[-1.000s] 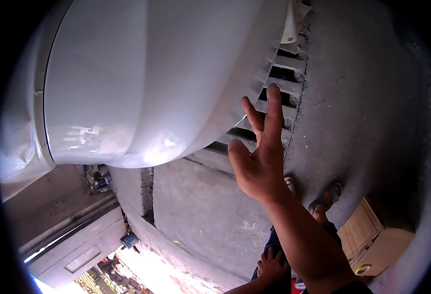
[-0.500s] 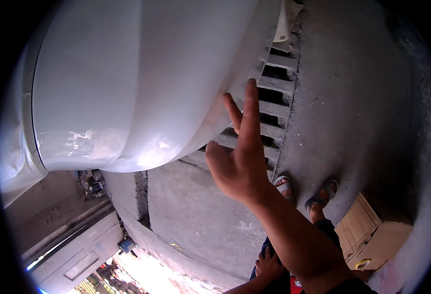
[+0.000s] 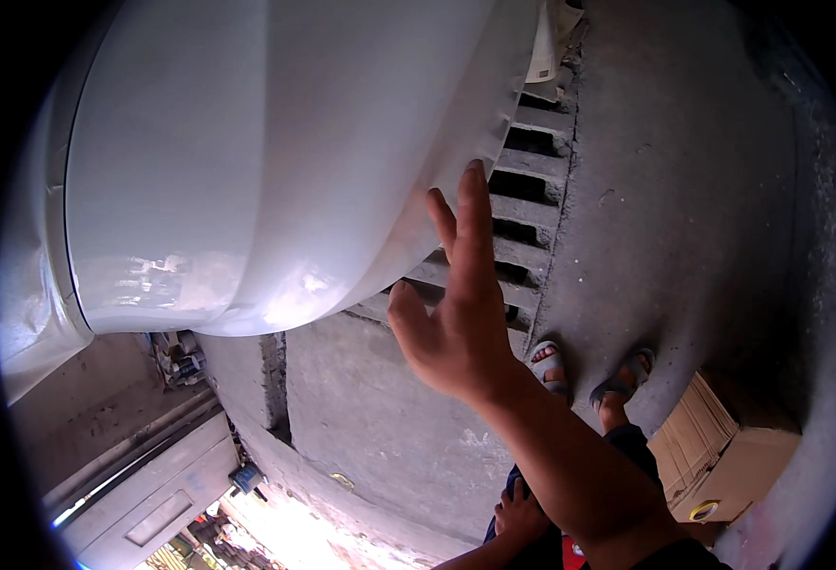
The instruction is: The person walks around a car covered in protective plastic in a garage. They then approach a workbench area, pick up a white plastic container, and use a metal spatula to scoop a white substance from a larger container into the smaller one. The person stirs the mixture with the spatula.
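A large, glossy white curved panel (image 3: pixel 190 161), like a car's body, fills the upper left, with a dark seam near its left end. My right hand (image 3: pixel 456 313) reaches up from the lower right, beside the panel's right edge. Its fingers are apart and nothing is in them; I cannot tell whether the fingertips touch the panel. Low in the picture, my left hand (image 3: pixel 520 513) rests on my dark trousers, fingers spread over the cloth. Part of it is hidden behind my right forearm.
A slotted concrete drain cover (image 3: pixel 522 209) runs beside the panel. My sandalled feet stand on the grey concrete floor (image 3: pixel 684 190). At the lower right is a cardboard box (image 3: pixel 745 465) with a yellow tape roll (image 3: pixel 704 511). A pale door-like panel (image 3: pixel 161 503) stands lower left.
My right hand has shifted slightly left, along the panel's edge, with its fingers still apart. My left hand stays on my trousers.
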Tool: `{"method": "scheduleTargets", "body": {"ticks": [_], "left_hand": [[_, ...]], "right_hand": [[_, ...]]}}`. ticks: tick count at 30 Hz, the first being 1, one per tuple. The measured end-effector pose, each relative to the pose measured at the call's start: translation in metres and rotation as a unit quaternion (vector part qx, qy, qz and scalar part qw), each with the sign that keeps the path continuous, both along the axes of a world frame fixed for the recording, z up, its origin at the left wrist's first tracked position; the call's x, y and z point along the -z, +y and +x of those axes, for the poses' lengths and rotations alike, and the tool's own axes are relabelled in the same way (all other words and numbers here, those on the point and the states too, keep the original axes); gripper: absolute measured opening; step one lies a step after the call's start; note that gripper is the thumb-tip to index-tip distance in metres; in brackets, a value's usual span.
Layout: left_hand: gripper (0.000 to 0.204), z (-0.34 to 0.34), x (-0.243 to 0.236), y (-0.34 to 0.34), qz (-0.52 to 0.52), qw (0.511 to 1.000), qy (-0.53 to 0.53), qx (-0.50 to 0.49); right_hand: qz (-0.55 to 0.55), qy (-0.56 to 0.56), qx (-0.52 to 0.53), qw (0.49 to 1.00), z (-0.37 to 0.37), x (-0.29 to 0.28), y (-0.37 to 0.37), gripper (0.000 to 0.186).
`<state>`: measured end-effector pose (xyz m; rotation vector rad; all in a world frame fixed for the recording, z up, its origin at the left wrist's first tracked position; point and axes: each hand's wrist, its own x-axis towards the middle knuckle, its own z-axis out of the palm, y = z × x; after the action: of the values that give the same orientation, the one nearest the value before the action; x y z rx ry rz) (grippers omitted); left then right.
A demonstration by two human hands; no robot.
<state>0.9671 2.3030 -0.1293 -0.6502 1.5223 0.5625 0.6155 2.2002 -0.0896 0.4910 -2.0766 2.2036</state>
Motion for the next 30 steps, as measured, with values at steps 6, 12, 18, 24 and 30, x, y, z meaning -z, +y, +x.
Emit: {"method": "scheduleTargets", "body": {"ticks": [6,12,18,24,30], "left_hand": [[0.074,-0.002,-0.005,0.006,-0.034,0.998,0.039,-0.02],[0.074,-0.001,-0.002,0.007,-0.031,0.999,0.024,-0.01],[0.074,-0.007,-0.005,0.009,-0.027,0.999,0.016,-0.005],[0.074,-0.012,-0.008,0.009,-0.039,0.999,0.024,-0.022],[0.073,-0.01,-0.005,0.009,-0.032,0.999,0.019,-0.011]], "right_hand": [[-0.005,-0.036,-0.009,0.999,-0.003,-0.003,0.008,0.098],[-0.005,-0.023,-0.01,1.0,-0.008,-0.005,0.005,0.097],[0.024,-0.033,-0.032,0.999,-0.004,-0.006,0.008,0.097],[0.015,-0.031,-0.01,0.999,-0.009,-0.006,0.01,0.097],[0.027,-0.028,-0.022,0.999,-0.008,-0.007,0.007,0.097]]}}
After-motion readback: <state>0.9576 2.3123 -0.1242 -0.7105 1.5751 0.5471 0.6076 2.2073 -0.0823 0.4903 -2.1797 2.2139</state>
